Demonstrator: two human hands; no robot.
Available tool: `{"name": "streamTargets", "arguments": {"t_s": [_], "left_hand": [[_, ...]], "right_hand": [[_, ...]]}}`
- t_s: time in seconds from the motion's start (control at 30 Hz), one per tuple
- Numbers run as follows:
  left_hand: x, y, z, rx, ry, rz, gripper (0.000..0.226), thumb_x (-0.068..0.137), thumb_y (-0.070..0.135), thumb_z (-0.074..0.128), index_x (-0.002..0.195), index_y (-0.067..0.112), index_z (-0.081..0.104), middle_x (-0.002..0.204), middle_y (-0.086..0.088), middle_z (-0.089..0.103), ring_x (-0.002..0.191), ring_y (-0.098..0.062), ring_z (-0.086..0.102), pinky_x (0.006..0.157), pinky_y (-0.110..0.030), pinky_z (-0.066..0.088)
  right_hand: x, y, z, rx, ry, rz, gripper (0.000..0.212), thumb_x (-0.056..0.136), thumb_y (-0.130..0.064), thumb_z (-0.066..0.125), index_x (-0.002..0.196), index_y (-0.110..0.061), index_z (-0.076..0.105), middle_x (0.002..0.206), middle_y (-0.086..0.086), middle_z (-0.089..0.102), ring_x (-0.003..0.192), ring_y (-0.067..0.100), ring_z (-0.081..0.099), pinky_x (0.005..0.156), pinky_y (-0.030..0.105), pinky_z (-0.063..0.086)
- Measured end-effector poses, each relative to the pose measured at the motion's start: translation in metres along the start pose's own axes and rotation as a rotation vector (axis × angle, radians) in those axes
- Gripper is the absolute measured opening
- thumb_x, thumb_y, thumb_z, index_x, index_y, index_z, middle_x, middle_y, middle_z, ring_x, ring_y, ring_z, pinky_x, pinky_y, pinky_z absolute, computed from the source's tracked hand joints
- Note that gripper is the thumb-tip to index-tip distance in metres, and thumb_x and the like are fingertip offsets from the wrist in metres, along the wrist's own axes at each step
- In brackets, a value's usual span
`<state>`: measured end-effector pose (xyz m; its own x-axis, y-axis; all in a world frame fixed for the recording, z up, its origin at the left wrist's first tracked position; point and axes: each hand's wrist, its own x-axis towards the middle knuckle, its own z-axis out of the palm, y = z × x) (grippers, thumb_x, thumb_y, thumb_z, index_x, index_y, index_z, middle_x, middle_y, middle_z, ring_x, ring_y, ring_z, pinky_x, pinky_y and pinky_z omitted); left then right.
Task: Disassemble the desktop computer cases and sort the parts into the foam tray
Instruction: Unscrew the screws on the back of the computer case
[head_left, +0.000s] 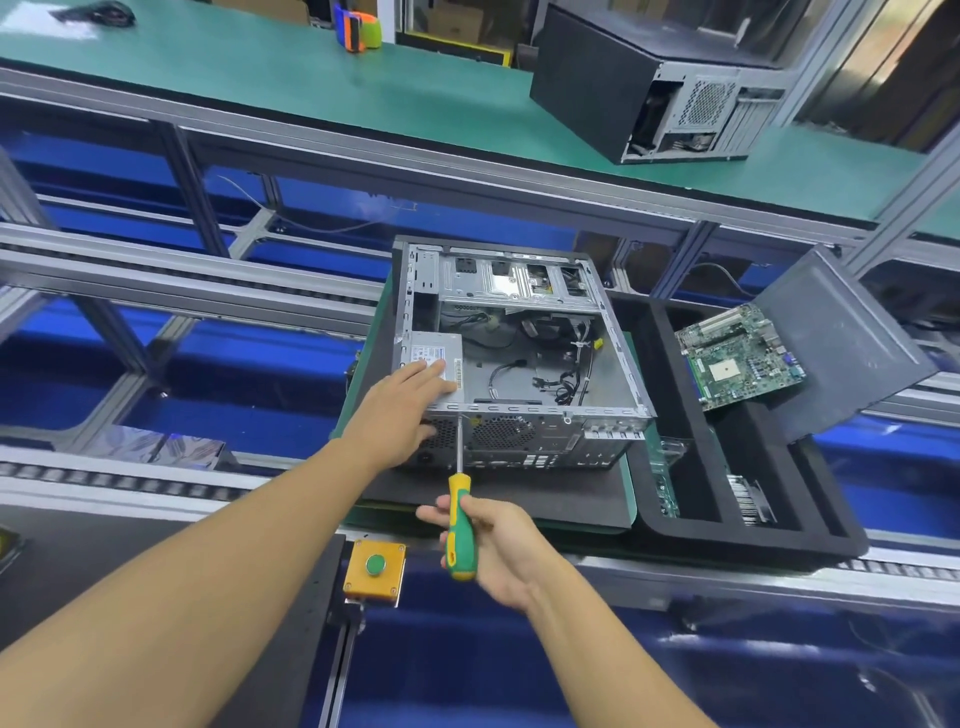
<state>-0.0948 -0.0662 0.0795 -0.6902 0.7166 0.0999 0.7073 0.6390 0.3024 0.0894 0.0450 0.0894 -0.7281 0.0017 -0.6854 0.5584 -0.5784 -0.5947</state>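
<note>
Head view: left grip (405, 410) rests released on power supply (435, 347), right grip (501, 548) grasps screwdriver (459, 496), motherboard (737, 358) rests on foam tray (753, 543).

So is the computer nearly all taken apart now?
Maybe halfway. Done: the case is open and the motherboard is out, lying at the foam tray. In hand: the right hand grips the screwdriver at the case's back edge while the left hand rests on the power supply. Left: that power supply, the cables, and a second case on the shelf.

green-yellow screwdriver (459, 525), black foam tray (691, 514), green motherboard (737, 358)
</note>
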Motion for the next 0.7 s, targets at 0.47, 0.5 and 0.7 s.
{"name": "streamTargets", "arguments": {"t_s": [0.47,0.5,0.7], "left_hand": [[-0.04,0.051,0.005,-0.372,0.162,-0.387,0.028,0.089,0.052,0.055,0.085,0.024,0.056,0.085,0.009,0.06,0.079,-0.015,0.057,0.065,-0.033,0.046],[-0.039,0.058,0.005,-0.54,-0.053,-0.522,0.045,0.088,0.066,0.052,0.081,0.023,0.06,0.077,0.009,0.064,0.073,-0.012,0.06,0.061,-0.031,0.046],[-0.036,0.07,-0.003,-1.138,-0.489,-0.675,0.041,0.078,0.042,0.084,0.083,0.002,0.074,0.066,-0.006,0.065,0.055,-0.017,0.058,0.052,-0.025,0.05]], "right_hand": [[0.012,0.007,0.012,-0.278,0.342,-0.176,0.023,0.093,-0.012,0.068,0.102,-0.011,0.047,0.085,0.009,0.059,0.055,0.01,0.06,0.051,0.025,0.051],[0.01,0.006,0.014,-0.311,0.352,-0.188,0.025,0.092,-0.014,0.07,0.1,-0.012,0.046,0.084,0.009,0.059,0.054,0.009,0.057,0.05,0.023,0.05],[0.007,0.002,0.024,-0.306,0.325,-0.224,0.027,0.092,-0.013,0.066,0.117,-0.01,0.057,0.103,0.017,0.07,0.063,0.013,0.059,0.055,0.025,0.052]]}}
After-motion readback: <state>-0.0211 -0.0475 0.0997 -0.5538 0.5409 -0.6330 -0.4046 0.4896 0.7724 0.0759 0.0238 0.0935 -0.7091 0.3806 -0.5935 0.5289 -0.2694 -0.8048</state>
